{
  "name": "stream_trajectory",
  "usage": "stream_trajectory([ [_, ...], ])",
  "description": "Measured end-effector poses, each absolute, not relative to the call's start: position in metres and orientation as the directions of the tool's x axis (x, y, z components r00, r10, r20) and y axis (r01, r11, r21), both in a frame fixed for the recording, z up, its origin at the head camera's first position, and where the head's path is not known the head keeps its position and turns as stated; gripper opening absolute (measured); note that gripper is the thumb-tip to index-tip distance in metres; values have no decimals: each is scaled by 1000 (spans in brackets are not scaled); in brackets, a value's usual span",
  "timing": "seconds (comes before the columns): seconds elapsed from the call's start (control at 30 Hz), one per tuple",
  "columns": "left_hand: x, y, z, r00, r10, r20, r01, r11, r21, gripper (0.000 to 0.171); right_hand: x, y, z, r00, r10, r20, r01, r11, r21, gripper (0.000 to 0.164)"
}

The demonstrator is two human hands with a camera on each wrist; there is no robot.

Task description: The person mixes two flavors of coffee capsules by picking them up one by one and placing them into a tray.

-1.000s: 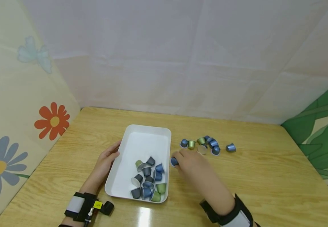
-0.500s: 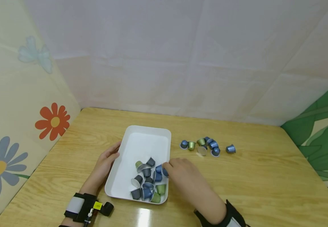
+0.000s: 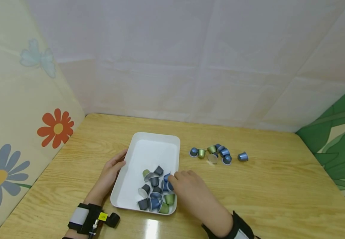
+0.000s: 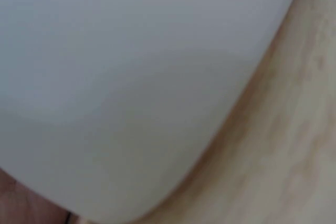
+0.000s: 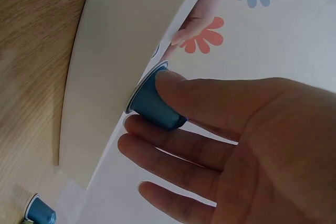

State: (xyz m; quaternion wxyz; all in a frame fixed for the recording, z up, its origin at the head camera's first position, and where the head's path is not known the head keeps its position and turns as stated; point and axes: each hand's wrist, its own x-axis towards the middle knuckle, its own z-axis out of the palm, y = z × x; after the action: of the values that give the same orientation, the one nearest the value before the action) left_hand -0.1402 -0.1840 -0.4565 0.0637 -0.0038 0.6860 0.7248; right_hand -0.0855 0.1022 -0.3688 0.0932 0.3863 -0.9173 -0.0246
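A blue coffee capsule [image 5: 156,103] is pinched between the thumb and fingers of my right hand [image 3: 191,191], at the right rim of the white tray [image 3: 153,147]. In the right wrist view its rim faces the tray wall, while the other fingers stretch out below it. My left hand [image 3: 108,174] rests against the tray's left side, with the thumb touching the edge; its other fingertips are partly hidden. Several grey, blue and green capsules [image 3: 154,181] lie jumbled in the tray's near half. The left wrist view is mostly filled by the tray's outer wall [image 4: 142,103].
On the wooden table [image 3: 268,192], right of the tray, several blue and green capsules [image 3: 224,151] lie in a loose cluster. One blue capsule [image 3: 242,156] sits apart farther right. A white cloth backdrop [image 3: 190,66] hangs behind the table.
My right hand has carried the blue capsule left and nearer from the table beside the tray to over its right rim. The left hand and tray have stayed put.
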Motion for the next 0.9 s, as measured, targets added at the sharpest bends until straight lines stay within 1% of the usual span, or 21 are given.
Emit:
stream_trajectory([
  [0.33, -140, -183, -455, -991, 83, -107, -111, -50, 993, 50, -83, 100, -371, -678, -713, 181, -701, 700, 132, 27],
  [0.63, -140, -184, -455, -991, 89, -97, -102, -44, 994, 50, -83, 100, -372, -684, -706, 183, -698, 707, 117, 27],
  [0.8, -140, -183, -455, -992, 86, -96, -100, -39, 994, 50, -86, 104, -369, -691, -701, 177, -698, 711, 91, 31],
  [0.9, -139, -183, -455, -992, 84, -95, -99, -40, 994, 50, -89, 110, -364, -712, -679, 179, -682, 729, 55, 32],
])
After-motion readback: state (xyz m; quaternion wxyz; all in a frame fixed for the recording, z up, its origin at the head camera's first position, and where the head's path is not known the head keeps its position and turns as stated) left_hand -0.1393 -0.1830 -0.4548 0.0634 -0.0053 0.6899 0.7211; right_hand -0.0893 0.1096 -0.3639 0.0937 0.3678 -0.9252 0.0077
